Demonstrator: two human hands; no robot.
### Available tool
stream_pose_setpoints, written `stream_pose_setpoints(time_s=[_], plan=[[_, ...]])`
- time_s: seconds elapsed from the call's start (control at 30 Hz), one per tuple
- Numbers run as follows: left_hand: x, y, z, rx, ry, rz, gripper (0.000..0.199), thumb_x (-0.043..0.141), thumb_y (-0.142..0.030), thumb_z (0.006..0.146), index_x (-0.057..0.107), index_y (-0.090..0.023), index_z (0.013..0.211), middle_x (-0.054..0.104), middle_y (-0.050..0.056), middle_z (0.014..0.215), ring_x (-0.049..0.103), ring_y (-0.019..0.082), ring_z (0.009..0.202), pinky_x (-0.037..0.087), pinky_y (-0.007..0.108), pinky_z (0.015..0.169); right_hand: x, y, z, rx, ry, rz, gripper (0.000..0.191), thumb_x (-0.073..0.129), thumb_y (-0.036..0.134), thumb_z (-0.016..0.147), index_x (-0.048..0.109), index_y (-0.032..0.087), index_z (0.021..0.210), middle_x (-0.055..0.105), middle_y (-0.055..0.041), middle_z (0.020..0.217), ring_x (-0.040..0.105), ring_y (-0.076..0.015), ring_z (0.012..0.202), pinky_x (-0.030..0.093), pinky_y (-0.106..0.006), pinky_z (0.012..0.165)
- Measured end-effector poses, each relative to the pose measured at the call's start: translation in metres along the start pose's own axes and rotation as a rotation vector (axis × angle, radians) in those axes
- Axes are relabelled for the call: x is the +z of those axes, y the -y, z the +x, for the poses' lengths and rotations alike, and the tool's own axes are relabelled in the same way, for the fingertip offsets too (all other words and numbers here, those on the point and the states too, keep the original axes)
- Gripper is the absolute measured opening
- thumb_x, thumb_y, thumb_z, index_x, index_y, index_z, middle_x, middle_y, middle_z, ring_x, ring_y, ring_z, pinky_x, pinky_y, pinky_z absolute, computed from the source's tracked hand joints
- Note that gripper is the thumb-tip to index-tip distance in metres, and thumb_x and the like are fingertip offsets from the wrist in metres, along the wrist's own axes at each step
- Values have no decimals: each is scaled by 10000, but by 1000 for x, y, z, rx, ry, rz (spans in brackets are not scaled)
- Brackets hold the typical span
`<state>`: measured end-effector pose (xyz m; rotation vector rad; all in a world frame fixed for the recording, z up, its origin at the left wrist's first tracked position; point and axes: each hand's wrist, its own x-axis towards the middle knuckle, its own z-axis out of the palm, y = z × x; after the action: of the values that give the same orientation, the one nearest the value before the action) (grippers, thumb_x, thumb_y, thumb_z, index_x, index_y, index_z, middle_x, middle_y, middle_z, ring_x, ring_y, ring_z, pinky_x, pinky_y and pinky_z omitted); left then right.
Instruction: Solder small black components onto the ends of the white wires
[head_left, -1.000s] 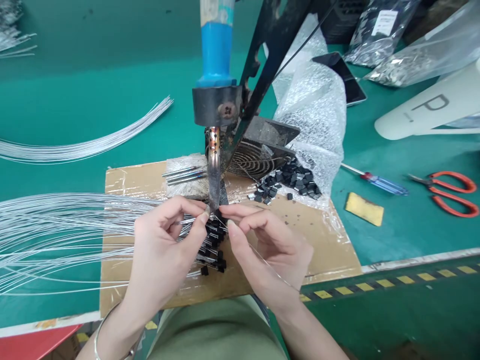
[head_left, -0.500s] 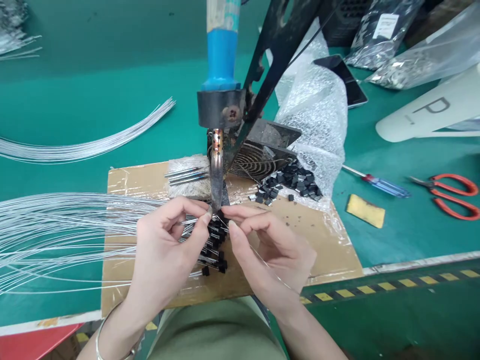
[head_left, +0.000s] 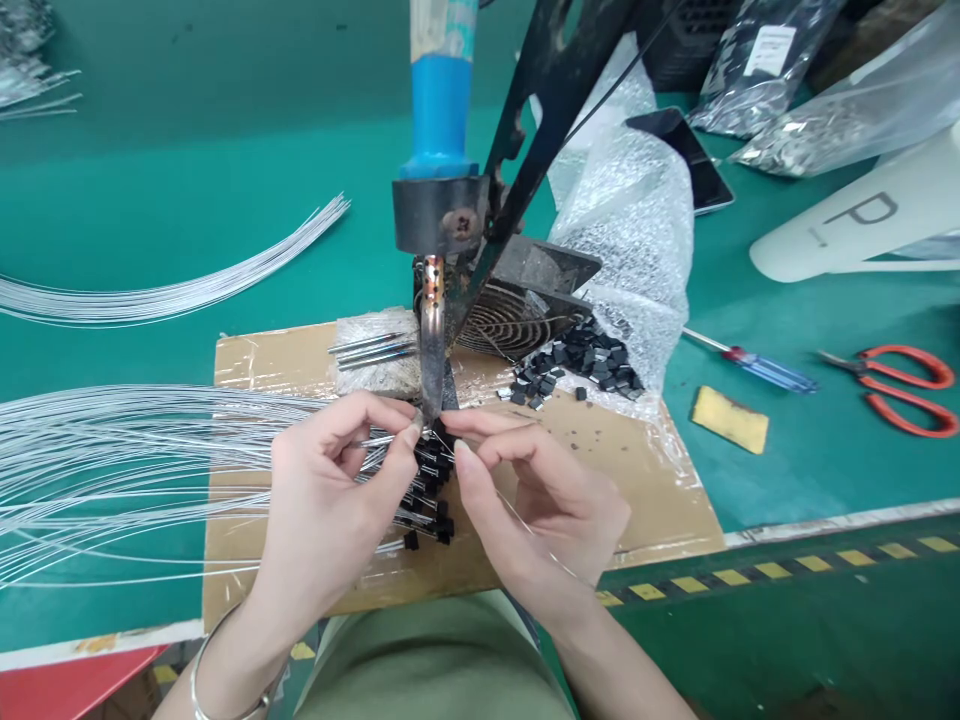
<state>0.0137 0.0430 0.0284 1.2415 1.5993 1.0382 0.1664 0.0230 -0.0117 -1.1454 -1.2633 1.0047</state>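
A soldering iron (head_left: 433, 320) with a blue handle is clamped tip-down in a black stand, its tip between my hands. My left hand (head_left: 341, 500) pinches something at the left side of the tip; finger and thumb cover it. Thin solder wire (head_left: 517, 515) runs across my right hand (head_left: 544, 500), which is closed on it and brings its end close to the tip. Below the tip, white wires (head_left: 240, 430) with black connectors (head_left: 431, 500) lie in a bundle on the cardboard (head_left: 645, 490), partly behind my left hand.
A pile of small black pieces (head_left: 577, 365) lies on bubble wrap (head_left: 630, 220). To the right are a screwdriver (head_left: 765, 366), a yellow sponge (head_left: 730, 420) and red-handled cutters (head_left: 900, 388). A fan (head_left: 510, 315) stands behind the iron. More white wires (head_left: 187, 295) lie at the left.
Both hands keep almost the same pose at the iron tip. The whole view has shifted very slightly; no thing has visibly been taken up or let go.
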Motion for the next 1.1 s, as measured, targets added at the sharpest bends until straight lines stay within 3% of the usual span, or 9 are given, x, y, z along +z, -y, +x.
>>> stream_pose_setpoints(time_s=[0.23, 0.43, 0.67, 1.1], plan=[[2, -1, 1, -5, 1, -5, 164, 715, -71, 813, 724, -207, 722, 802, -21, 809, 754, 107, 745, 567, 154, 668, 1, -3, 0, -21, -11, -6, 195, 733, 57, 947, 705, 239, 885, 833, -14, 1113, 801, -166, 1051, 600, -287, 972], [1, -2, 1, 2, -10, 14, 150, 728, -94, 806, 727, -212, 714, 802, -29, 795, 710, 93, 679, 502, 152, 570, 2, -3, -1, -43, -21, -23, 197, 736, 44, 940, 716, 236, 898, 834, -8, 1125, 801, -151, 1036, 607, -270, 971], [1, -1, -1, 3, -14, -2, 142, 734, -97, 815, 735, -213, 733, 806, -34, 816, 728, 93, 719, 531, 147, 620, 2, -4, -1, -68, -27, -38, 204, 740, 35, 934, 720, 236, 906, 836, -6, 1124, 805, -149, 1042, 614, -269, 982], [2, 3, 0, -44, -16, 12, 117, 735, -134, 807, 735, -221, 728, 800, -32, 802, 647, 89, 645, 429, 175, 521, 2, -4, -1, -49, -28, -41, 194, 742, 49, 936, 719, 235, 889, 841, -10, 1102, 812, -149, 1014, 613, -258, 958]])
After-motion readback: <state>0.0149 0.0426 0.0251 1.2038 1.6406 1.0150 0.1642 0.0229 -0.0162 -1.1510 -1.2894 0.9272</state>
